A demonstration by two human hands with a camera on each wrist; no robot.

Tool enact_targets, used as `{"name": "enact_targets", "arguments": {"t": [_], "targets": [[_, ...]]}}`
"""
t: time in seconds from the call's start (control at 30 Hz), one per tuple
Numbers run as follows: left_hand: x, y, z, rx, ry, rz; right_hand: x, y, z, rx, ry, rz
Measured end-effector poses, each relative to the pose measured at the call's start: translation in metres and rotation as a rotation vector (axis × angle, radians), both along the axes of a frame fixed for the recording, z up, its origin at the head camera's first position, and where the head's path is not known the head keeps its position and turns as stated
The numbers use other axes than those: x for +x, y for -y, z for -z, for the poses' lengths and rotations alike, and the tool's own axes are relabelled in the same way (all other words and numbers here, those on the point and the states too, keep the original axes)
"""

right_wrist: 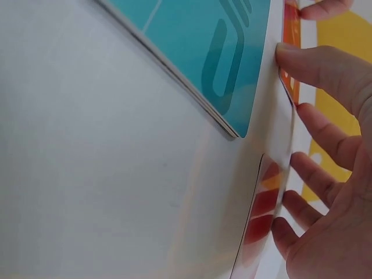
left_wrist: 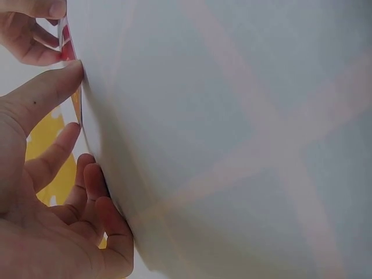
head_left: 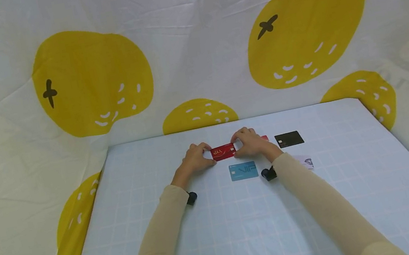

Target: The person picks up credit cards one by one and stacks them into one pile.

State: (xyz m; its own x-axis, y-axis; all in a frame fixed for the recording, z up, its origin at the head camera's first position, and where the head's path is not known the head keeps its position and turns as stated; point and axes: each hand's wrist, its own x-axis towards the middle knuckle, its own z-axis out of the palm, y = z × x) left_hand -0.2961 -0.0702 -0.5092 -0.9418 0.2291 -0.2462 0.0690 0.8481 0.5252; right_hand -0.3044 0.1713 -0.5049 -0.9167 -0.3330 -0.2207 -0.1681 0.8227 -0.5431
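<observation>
A red card [head_left: 223, 152] with gold VIP lettering lies flat on the table between the two hands. The left hand [head_left: 195, 158] pinches its left end, thumb on the near edge and index finger on the far one. At the opposite end, the right hand [head_left: 249, 142] grips the card the same way. In the left wrist view the left thumb [left_wrist: 55, 90] sits at the card's edge, the other fingers bent against the tabletop. Close under the right hand is a blue VIP card [head_left: 243, 171]; the right wrist view shows layered edges beneath it.
Right of the hands lies a black card [head_left: 289, 139]. A pinkish-red card [head_left: 265, 138] is partly covered by the right hand, and a whitish card [head_left: 306, 161] by the right sleeve. The pale checked table [head_left: 223, 233] meets a fruit-patterned curtain [head_left: 196, 56] at the back.
</observation>
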Motion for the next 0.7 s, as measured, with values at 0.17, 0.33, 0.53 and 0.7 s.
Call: {"name": "enact_targets", "arguments": {"t": [0.17, 0.33, 0.53, 0.7], "targets": [[-0.001, 0.0015, 0.0011, 0.021, 0.005, 0.0, -0.0026, -0.0005, 0.0006, -0.017, -0.002, -0.013], [-0.0009, 0.0021, 0.0018, 0.044, 0.002, 0.016, -0.0035, -0.0001, -0.0009, -0.034, -0.015, -0.03], [0.003, -0.0001, -0.0011, 0.08, 0.019, 0.009, -0.0005, 0.0022, -0.0043, -0.061, 0.005, 0.019], [0.0072, -0.0023, -0.004, 0.1, 0.034, -0.001, 0.0034, 0.0042, -0.0049, -0.107, 0.001, 0.051]]}}
